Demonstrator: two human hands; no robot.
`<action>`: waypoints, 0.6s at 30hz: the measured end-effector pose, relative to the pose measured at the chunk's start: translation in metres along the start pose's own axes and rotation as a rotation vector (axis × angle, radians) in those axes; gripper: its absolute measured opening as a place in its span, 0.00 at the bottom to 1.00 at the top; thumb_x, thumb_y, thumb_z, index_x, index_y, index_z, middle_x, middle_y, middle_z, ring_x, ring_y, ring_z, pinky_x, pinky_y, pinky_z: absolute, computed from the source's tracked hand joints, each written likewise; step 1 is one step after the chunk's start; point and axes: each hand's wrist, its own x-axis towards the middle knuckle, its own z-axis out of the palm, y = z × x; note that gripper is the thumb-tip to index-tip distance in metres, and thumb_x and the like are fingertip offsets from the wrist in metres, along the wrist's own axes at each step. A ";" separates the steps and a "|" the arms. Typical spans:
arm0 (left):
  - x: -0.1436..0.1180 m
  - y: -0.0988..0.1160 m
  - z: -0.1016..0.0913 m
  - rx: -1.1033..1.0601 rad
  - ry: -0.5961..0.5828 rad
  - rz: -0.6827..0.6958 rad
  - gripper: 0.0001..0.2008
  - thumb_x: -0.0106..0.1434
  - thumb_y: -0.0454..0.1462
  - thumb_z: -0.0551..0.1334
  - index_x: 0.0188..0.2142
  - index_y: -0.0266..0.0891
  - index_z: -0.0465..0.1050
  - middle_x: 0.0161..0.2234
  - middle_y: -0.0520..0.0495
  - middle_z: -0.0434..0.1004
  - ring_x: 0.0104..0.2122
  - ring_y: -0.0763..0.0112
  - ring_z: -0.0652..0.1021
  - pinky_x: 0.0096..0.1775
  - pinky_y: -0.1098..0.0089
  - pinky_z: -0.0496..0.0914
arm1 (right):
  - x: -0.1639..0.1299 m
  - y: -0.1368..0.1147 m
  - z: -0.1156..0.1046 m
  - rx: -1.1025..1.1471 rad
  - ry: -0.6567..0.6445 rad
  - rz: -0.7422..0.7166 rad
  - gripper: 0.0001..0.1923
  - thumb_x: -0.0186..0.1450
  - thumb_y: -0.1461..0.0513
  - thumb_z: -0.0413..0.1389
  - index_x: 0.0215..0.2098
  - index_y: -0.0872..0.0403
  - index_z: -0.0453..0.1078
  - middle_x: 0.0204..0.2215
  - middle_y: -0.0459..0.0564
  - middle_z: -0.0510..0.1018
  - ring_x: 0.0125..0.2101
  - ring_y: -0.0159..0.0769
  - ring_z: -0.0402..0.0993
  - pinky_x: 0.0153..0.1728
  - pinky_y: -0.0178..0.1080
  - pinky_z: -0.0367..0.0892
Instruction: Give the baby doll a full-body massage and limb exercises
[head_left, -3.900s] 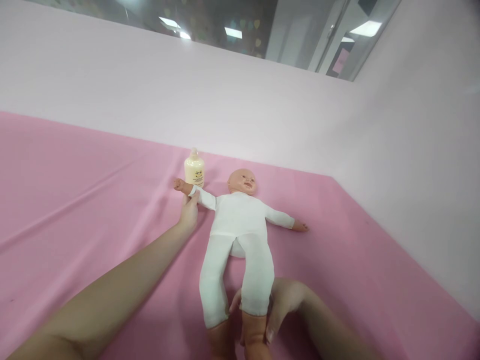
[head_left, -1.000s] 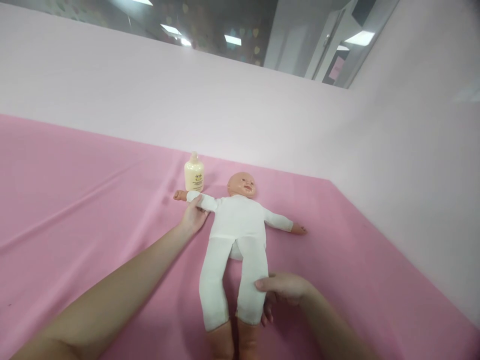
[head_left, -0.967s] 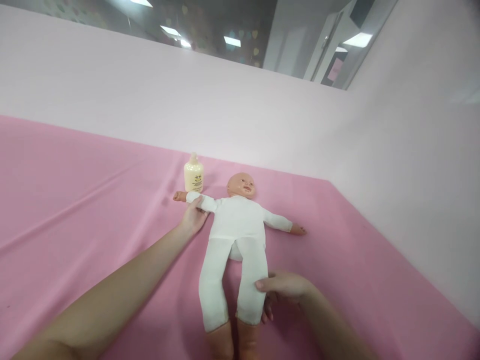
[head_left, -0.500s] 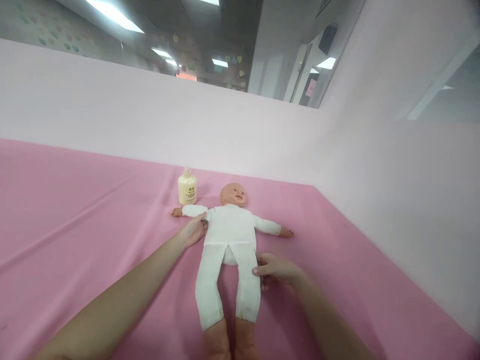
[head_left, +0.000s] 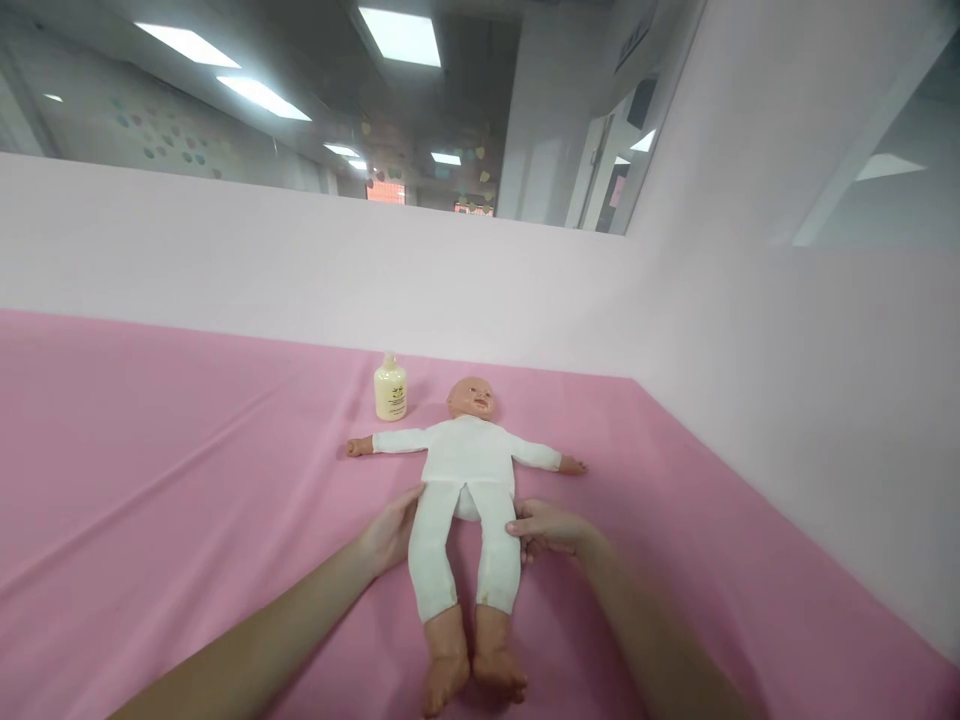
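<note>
A baby doll (head_left: pixel 472 450) in a white long-sleeved top and white trousers lies on its back, arms spread, bare feet towards me. A bit of white cloth shows between its thighs. My left hand (head_left: pixel 396 530) rests against the hip and thigh on the picture's left, fingers extended, some tips hidden by the leg. On the other side, my right hand (head_left: pixel 553 530) grips the thigh edge, thumb on top and fingers curled beside it. Beyond the doll's outstretched arm stands a cream-coloured pump bottle (head_left: pixel 390 392) with dark print.
Pink sheeting (head_left: pixel 187 480) with a few creases covers the surface under the doll. A pale wall (head_left: pixel 315 265) runs along the back and another (head_left: pixel 810 400) along the right. Above the back wall, a glass window (head_left: pixel 315 130) shows ceiling lights.
My left hand has slid from the doll's underarm down to its hip. My right hand stays at the thigh. The view has shifted, so the doll's feet now show fully.
</note>
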 end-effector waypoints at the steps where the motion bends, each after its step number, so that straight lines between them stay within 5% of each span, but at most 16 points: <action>1: -0.013 -0.006 0.006 -0.014 0.004 -0.015 0.20 0.69 0.43 0.54 0.52 0.30 0.73 0.46 0.43 0.79 0.51 0.57 0.76 0.54 0.64 0.66 | -0.002 0.000 0.000 0.034 0.010 -0.006 0.24 0.54 0.50 0.68 0.39 0.59 0.73 0.28 0.53 0.79 0.24 0.32 0.73 0.25 0.33 0.68; 6: -0.072 -0.045 0.033 -0.171 -0.035 -0.155 0.20 0.66 0.44 0.60 0.48 0.29 0.75 0.49 0.36 0.77 0.54 0.55 0.74 0.58 0.62 0.62 | 0.003 0.007 -0.008 0.204 0.114 -0.009 0.20 0.59 0.49 0.62 0.39 0.58 0.74 0.31 0.56 0.79 0.27 0.36 0.76 0.29 0.36 0.72; 8: -0.090 -0.067 0.040 -0.175 -0.075 -0.247 0.23 0.63 0.47 0.63 0.49 0.30 0.73 0.50 0.35 0.75 0.54 0.54 0.74 0.56 0.58 0.63 | 0.009 0.012 -0.016 0.330 0.270 -0.039 0.16 0.61 0.53 0.61 0.38 0.57 0.74 0.34 0.59 0.79 0.32 0.40 0.78 0.35 0.38 0.74; 12: -0.115 -0.106 0.046 -0.248 -0.060 -0.211 0.23 0.56 0.48 0.69 0.46 0.39 0.73 0.45 0.42 0.76 0.50 0.55 0.75 0.51 0.58 0.66 | 0.020 0.017 -0.039 0.698 0.546 -0.257 0.14 0.65 0.59 0.53 0.45 0.61 0.71 0.43 0.63 0.78 0.42 0.42 0.79 0.46 0.42 0.73; 18: -0.132 -0.106 0.045 -0.251 0.104 -0.273 0.21 0.54 0.52 0.69 0.37 0.37 0.73 0.32 0.48 0.73 0.28 0.71 0.72 0.34 0.69 0.65 | 0.036 0.009 -0.068 0.839 0.686 -0.348 0.18 0.66 0.58 0.46 0.48 0.62 0.67 0.45 0.65 0.76 0.48 0.44 0.77 0.49 0.46 0.74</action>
